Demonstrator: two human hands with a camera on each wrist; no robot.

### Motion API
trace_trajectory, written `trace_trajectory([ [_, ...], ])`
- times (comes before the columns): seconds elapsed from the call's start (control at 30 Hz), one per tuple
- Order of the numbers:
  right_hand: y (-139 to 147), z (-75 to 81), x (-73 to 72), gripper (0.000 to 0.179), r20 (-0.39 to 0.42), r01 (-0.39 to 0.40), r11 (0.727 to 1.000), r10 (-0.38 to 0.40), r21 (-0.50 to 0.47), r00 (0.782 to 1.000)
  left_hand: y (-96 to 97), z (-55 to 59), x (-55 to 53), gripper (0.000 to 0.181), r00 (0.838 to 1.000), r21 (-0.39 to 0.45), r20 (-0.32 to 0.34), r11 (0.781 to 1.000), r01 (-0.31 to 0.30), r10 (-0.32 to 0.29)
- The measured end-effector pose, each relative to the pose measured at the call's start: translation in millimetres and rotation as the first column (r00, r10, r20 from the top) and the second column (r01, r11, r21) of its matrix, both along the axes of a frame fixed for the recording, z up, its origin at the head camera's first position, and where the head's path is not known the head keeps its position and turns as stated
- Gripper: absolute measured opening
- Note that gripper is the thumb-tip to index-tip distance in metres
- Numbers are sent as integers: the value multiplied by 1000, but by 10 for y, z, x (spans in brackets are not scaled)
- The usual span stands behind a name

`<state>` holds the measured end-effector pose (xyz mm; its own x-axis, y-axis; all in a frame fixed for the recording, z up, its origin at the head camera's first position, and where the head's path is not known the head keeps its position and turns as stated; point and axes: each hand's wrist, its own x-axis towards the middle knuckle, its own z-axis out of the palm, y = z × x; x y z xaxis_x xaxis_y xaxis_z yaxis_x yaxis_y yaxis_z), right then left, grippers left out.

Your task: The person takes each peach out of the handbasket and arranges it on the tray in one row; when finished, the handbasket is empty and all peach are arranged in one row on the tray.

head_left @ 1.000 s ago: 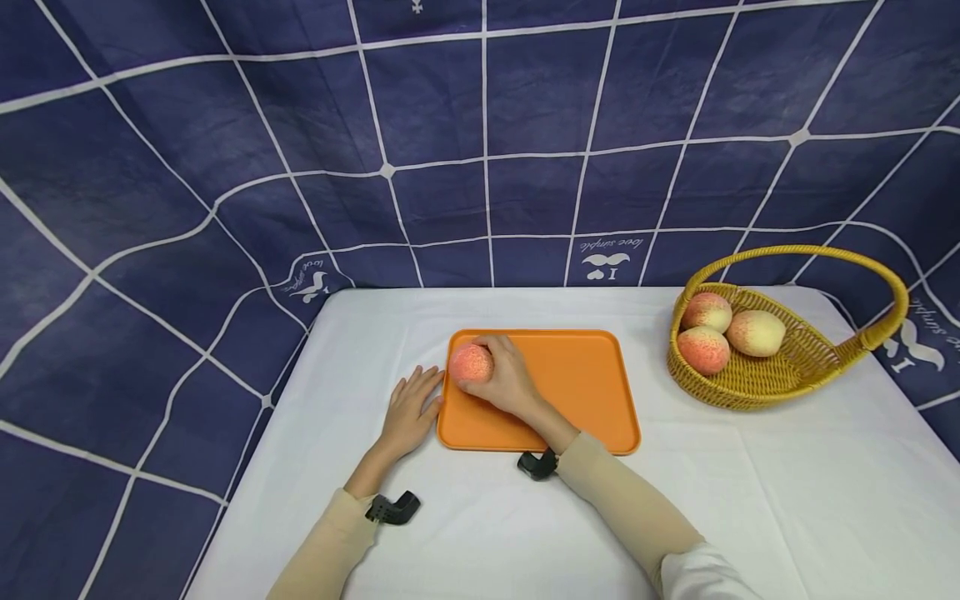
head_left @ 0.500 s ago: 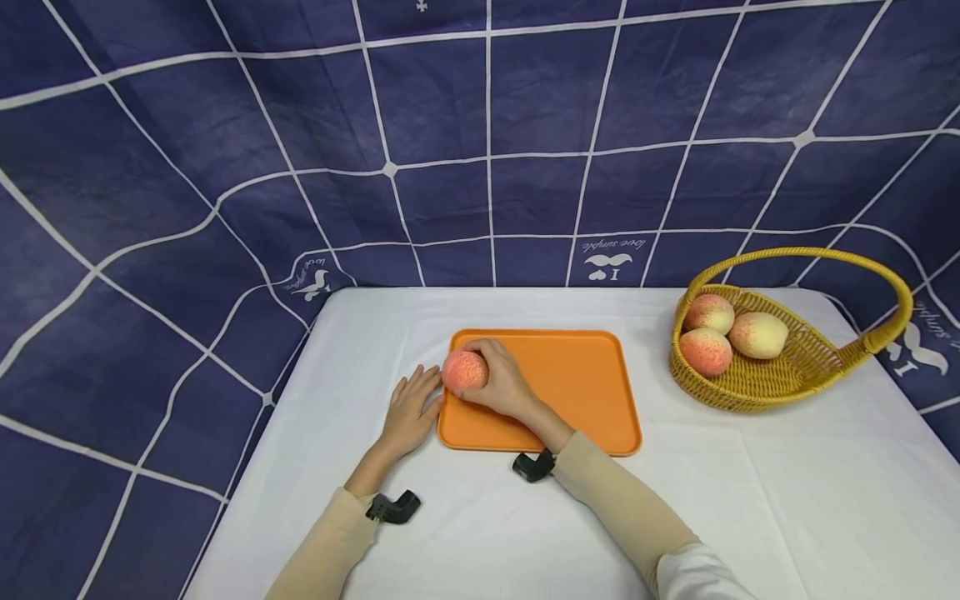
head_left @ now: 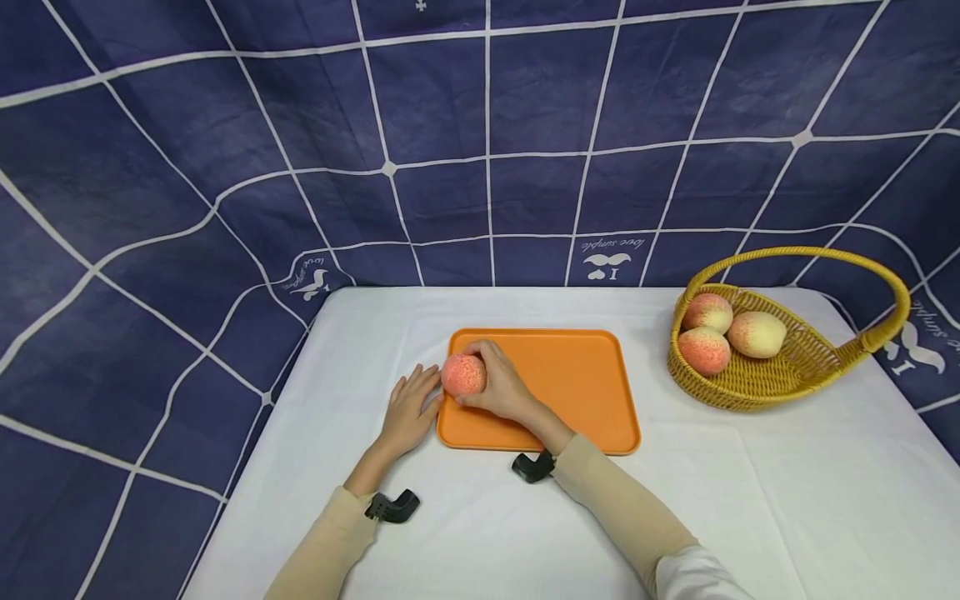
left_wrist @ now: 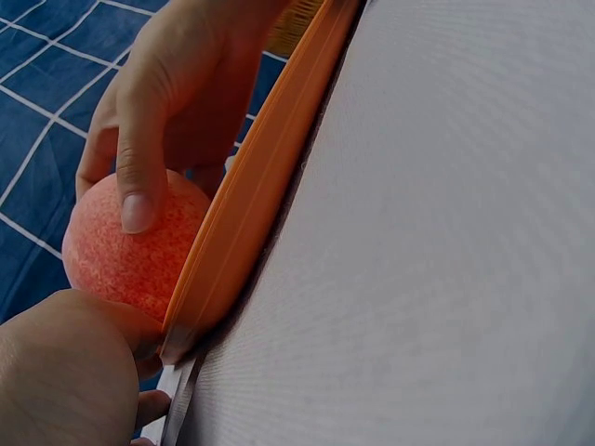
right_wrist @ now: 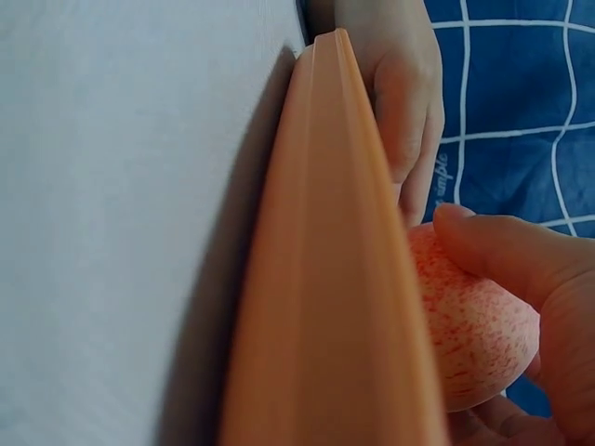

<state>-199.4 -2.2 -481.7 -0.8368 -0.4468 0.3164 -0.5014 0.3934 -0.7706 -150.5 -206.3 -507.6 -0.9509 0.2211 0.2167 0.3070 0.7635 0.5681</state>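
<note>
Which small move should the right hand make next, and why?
Probably the right hand should gently settle the held peach onto the orange tray: it holds the peach at the tray's left end, and the rim hides the fruit's lower part in both wrist views, so contact underneath cannot be confirmed.

Left sleeve [head_left: 322, 542] and right sleeve [head_left: 622, 492] were both plain beige, pretty snug, with some looser white cloth [head_left: 693, 575] higher up the right arm. Chunky black gadgets sat on the left wrist [head_left: 393, 507] and right wrist [head_left: 533, 467], kinda bent like elbows. Hands [head_left: 408, 412] were bare.
</note>
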Motion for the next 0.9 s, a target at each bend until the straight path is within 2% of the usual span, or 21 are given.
trace_trajectory([
  [0.47, 3, 2, 9, 75, 24, 14, 1000, -14, 4, 1000, 13, 34, 6, 46, 1000, -3, 19, 1000, -7, 7],
  [0.63, 30, 23, 17, 81, 60, 6, 999, -7, 32, 998, 16, 21, -2, 46, 1000, -6, 28, 1000, -4, 4],
  [0.77, 84, 115, 43, 90, 113, 17, 999, -22, 39, 993, 16, 16, -15, 46, 1000, -8, 24, 1000, -1, 1],
  [0.9, 168, 291, 114, 87, 148, 29, 999, -31, 17, 989, 7, 23, -11, 46, 1000, -6, 14, 1000, -9, 9],
])
